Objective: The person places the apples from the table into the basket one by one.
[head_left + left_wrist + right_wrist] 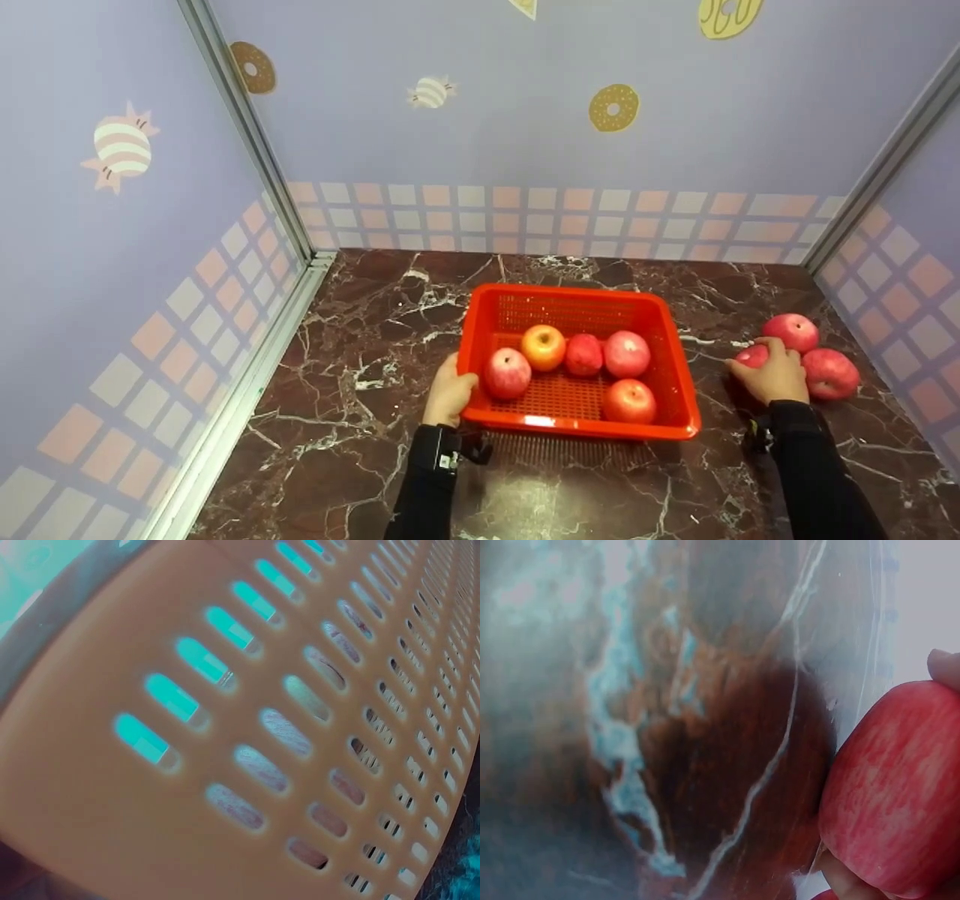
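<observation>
A red plastic basket (667,433) stands on the marbled tabletop with several apples inside, among them a yellowish one (543,347) and a small deep-red one (584,355). At its left side my left hand (448,394) grips the rim, thumb over the edge; its other fingers are mostly hidden. The slotted basket wall (97,637) fills the left wrist view. To the basket's right, my right hand (781,377) holds a red apple (896,791) between thumb and fingers. Two more apples lie beside that hand, one behind (792,331) and one to the right (831,374).
Lilac panels with printed sweets and a checked border enclose the dark marbled tabletop (337,375) at the back and both sides. A metal rail (232,420) runs along the left edge. The right wall (915,300) stands close to the loose apples.
</observation>
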`<action>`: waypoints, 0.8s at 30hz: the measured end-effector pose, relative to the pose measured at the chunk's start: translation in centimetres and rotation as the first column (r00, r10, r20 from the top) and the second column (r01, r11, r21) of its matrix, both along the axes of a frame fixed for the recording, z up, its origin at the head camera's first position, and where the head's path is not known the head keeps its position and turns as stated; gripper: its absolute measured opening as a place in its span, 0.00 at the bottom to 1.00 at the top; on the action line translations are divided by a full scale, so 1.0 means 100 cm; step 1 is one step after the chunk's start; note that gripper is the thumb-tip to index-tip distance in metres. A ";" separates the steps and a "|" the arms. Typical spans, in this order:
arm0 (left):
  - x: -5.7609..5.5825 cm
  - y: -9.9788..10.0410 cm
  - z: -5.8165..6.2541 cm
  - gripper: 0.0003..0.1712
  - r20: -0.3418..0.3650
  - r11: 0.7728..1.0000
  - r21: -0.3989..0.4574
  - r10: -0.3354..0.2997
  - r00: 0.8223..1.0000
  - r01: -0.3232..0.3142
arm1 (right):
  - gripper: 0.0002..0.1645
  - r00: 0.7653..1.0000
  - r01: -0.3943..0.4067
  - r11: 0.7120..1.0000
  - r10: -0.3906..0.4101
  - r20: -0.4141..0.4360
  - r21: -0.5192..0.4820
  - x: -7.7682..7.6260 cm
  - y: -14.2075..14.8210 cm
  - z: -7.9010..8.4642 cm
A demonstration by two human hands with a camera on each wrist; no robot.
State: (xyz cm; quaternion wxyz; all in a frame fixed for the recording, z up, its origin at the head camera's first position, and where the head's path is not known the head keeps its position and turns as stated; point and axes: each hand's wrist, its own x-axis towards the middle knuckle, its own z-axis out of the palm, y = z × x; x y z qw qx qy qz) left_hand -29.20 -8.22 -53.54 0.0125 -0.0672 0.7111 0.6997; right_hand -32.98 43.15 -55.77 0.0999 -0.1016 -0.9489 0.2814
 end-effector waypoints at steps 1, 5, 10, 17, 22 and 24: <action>0.000 0.000 0.000 0.42 0.000 1.000 0.000 0.001 1.000 -0.001 | 0.43 1.000 0.003 1.000 -0.003 -0.003 -0.002 0.000 0.000 0.001; 0.000 0.000 0.000 0.42 -0.006 1.000 -0.002 0.004 1.000 -0.004 | 0.44 1.000 0.013 1.000 -0.013 -0.023 -0.016 -0.002 -0.002 0.005; 0.001 0.000 0.001 0.41 -0.011 1.000 -0.009 0.008 1.000 -0.008 | 0.46 0.999 0.020 0.999 -0.021 -0.031 -0.034 -0.005 -0.005 0.011; 0.002 0.000 0.003 0.41 -0.013 1.000 -0.008 0.011 1.000 -0.011 | 0.46 0.995 0.013 0.997 -0.021 -0.100 -0.083 -0.008 -0.013 0.025; 0.000 0.000 0.001 0.41 -0.016 1.000 -0.016 0.004 1.000 -0.004 | 0.46 0.990 0.009 0.993 -0.025 -0.135 -0.117 -0.010 -0.020 0.034; -0.001 0.000 -0.001 0.42 -0.015 1.000 -0.014 0.003 1.000 -0.003 | 0.45 0.989 0.011 0.992 -0.028 -0.142 -0.122 -0.010 -0.023 0.037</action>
